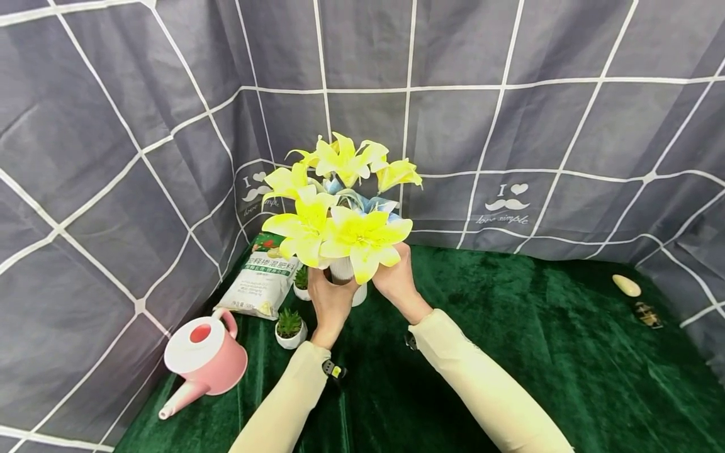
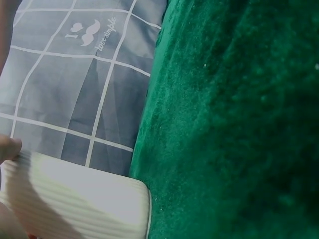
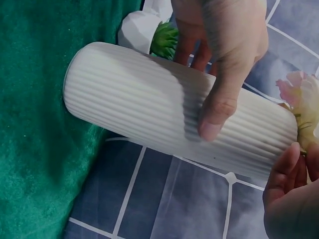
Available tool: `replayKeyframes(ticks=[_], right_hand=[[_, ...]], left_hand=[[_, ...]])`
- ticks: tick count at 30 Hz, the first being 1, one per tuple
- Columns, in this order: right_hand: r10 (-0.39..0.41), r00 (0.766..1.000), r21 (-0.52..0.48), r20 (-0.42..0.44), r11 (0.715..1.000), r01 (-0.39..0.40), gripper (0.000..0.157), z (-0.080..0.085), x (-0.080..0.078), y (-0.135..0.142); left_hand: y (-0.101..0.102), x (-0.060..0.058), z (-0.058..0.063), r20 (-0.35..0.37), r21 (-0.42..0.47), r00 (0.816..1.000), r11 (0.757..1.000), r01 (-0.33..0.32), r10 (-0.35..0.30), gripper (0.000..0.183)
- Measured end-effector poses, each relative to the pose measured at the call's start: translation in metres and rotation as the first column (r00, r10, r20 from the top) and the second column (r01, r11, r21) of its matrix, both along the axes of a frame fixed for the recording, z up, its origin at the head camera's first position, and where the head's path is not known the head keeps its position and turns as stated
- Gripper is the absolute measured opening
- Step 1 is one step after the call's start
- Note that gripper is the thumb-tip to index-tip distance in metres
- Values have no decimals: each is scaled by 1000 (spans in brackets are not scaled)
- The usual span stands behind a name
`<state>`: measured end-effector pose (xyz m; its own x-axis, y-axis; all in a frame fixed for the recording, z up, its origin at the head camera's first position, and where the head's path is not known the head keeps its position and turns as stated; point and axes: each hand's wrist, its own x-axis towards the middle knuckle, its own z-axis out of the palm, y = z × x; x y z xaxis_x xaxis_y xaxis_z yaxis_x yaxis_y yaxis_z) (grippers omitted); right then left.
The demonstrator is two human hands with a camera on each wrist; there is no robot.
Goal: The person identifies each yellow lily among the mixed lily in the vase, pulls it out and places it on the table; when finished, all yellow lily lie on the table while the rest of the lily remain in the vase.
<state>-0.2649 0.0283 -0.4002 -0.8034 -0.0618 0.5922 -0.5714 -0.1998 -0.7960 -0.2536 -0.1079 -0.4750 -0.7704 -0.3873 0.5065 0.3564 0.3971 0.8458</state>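
Note:
A tall white ribbed vase stands on the green cloth, holding yellow lilies and a few blue flowers. My left hand grips the vase round its middle, the thumb lying across the ribs in the right wrist view. At the vase's mouth, my right hand pinches a thin flower stem between thumb and finger. A pale pink and cream flower hangs beside that rim. In the head view the blooms cover the vase's mouth and part of my right fingers.
Left of the vase are two small potted succulents, a fertilizer bag and a pink watering can with a white top. Far right on the green cloth lie a pale oval object and a small dark patterned item. Grey checked curtains surround the table.

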Motion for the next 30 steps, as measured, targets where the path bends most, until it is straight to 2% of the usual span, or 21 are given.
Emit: replayKeyframes(ticks=[3,5,7,8,10,11,13,14,15,16,17,18,20,21,22,24,25,26,27,28,30], right_hand=[[-29,999,-10,19,1000,30,20,3,1,0],[-101,995,48,-6,994,101,16,5,3,0],[-206,976,132,-75,968,214,12,6,3,0],[-232,968,139,-98,960,244,11,7,4,0],[-206,973,79,-104,974,215,11,7,3,-1],[-130,988,-7,-78,991,130,12,7,3,-1],[-24,997,-141,-68,990,14,15,7,3,-1],[45,997,-224,-63,973,-58,17,8,3,-2],[128,990,-318,-63,937,-141,18,9,3,-2],[179,981,-377,-71,906,-192,19,10,3,-2],[251,965,-457,-78,851,-259,20,11,4,-2],[282,956,-491,-86,822,-287,20,13,5,-2],[349,934,-590,-80,738,-327,22,16,7,-2],[327,943,-582,-65,755,-302,23,16,8,-1],[268,963,-533,-42,809,-248,23,17,9,0],[70,998,-358,-1,931,-65,27,18,12,2],[-65,998,-241,1,968,64,27,19,14,3],[-204,979,-118,-12,973,201,28,20,15,3],[-316,948,-20,-36,949,315,29,21,16,4],[-376,926,26,-49,926,377,31,23,17,5],[-379,925,-2,-23,925,379,35,29,22,4]], left_hand=[[0,0,0,12,31,1000,999,13,-13,86],[0,1,1,22,50,1000,999,18,-20,85],[0,1,2,33,63,999,998,15,-17,82],[0,2,2,40,66,999,998,13,-15,82],[-1,2,3,53,67,999,998,4,-8,80],[-1,2,3,60,68,998,998,1,-5,79],[-1,3,3,74,63,997,998,-9,5,79],[-1,3,3,82,62,997,998,-14,9,80],[-1,3,3,89,62,996,998,-17,11,80],[-1,2,3,93,63,996,998,-19,13,81],[-1,2,3,97,67,995,998,-19,13,82],[-1,2,3,96,71,995,997,-17,10,83],[-1,2,2,96,80,995,997,-17,10,83],[-1,1,2,93,83,996,996,-17,9,83],[-1,1,2,90,86,996,996,-18,10,83],[-1,1,1,81,91,997,996,-15,7,83],[-2,1,1,78,90,997,996,-16,9,82],[-2,0,1,76,89,997,996,-15,8,82],[-2,0,1,72,89,997,996,-13,7,82],[-2,0,1,68,89,998,996,-12,6,82],[-2,-1,1,63,92,998,996,-9,3,81]])
